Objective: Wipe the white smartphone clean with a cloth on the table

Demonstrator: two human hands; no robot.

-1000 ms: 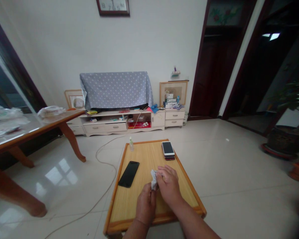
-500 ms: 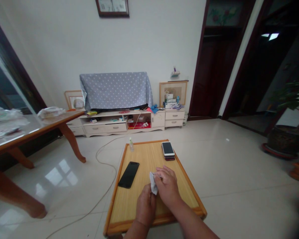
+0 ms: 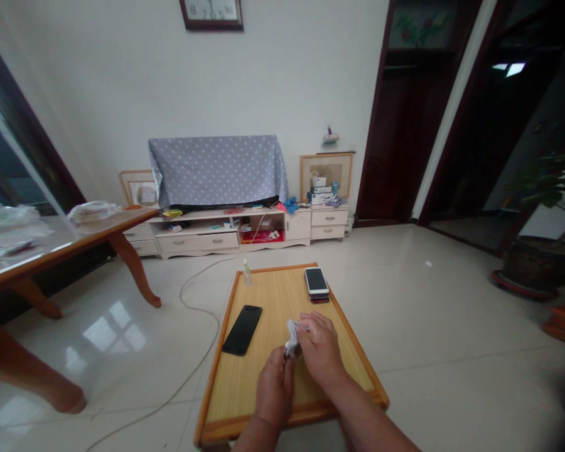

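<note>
Over the near part of the small wooden table, my right hand [image 3: 320, 345] is closed on a crumpled white cloth [image 3: 291, 338], which sticks out to the left of its fingers. My left hand [image 3: 275, 386] is closed just below and left of it, around a thin object with a dark edge, mostly hidden by the fingers and the cloth. The cloth touches the top of that object. To the left lies a black smartphone [image 3: 242, 330], flat with its dark screen up. Several phones lie in a stack [image 3: 316, 282] at the far right, a white-framed one on top.
A small clear spray bottle [image 3: 247, 274] stands at the far left corner of the table [image 3: 282, 285]. A larger wooden table [image 3: 136, 220] with plastic bags is at the left. A cable [image 3: 202, 364] runs along the floor. A low white cabinet [image 3: 202, 243] stands against the wall.
The cloth has shifted slightly and shows more crumpled. My right hand has moved a little to the right; the left hand stays nearly in place.
</note>
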